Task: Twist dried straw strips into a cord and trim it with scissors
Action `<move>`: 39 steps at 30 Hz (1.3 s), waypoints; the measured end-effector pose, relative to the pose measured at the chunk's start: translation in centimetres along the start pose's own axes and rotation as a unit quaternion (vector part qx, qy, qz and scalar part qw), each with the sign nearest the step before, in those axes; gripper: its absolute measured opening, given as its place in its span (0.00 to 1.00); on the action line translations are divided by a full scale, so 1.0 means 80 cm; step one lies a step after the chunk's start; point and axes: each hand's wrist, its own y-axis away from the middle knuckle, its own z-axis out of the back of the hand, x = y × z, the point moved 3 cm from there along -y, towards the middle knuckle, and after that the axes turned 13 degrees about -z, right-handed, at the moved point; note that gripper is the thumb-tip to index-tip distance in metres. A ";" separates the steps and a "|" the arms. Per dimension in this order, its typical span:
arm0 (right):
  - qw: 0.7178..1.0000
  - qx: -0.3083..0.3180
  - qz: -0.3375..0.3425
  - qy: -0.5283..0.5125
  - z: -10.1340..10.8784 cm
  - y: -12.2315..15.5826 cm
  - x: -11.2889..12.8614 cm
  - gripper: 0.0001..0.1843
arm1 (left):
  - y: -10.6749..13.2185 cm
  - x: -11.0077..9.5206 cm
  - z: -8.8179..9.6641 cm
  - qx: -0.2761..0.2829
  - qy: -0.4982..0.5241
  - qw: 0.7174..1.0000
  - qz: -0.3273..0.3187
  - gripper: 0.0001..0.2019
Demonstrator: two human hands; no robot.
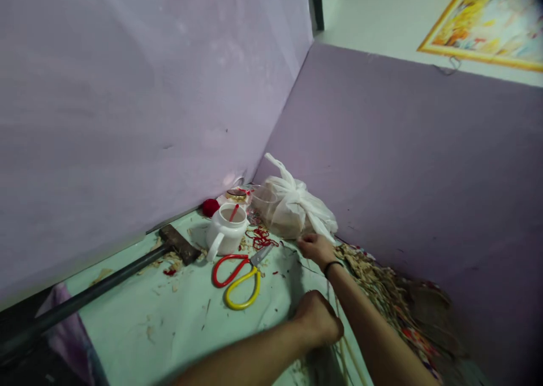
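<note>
My left hand (318,318) is curled closed low over the table, its back towards me and its fingers mostly hidden. Long pale plant strips (348,353) run out beside and below it, and it appears to grip them. Farther forward, my right hand (314,248), with a dark band at the wrist, is pinched closed just in front of a knotted white plastic bag (297,205). What its fingertips hold is too small to make out. To the left of both hands lie scissors (241,278) with one red and one yellow handle loop.
A white mug-like pot (227,232) with a red stick stands near red thread (259,239) and a red yarn ball (210,207). A long-handled hammer (178,244) lies at left. Dry straw (377,284) heaps along the right wall. Purple walls meet behind the bag.
</note>
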 end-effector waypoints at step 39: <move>0.949 0.014 -0.046 -0.312 0.066 0.150 -0.160 0.12 | 0.019 -0.027 0.009 -0.026 -0.017 0.996 0.081 0.05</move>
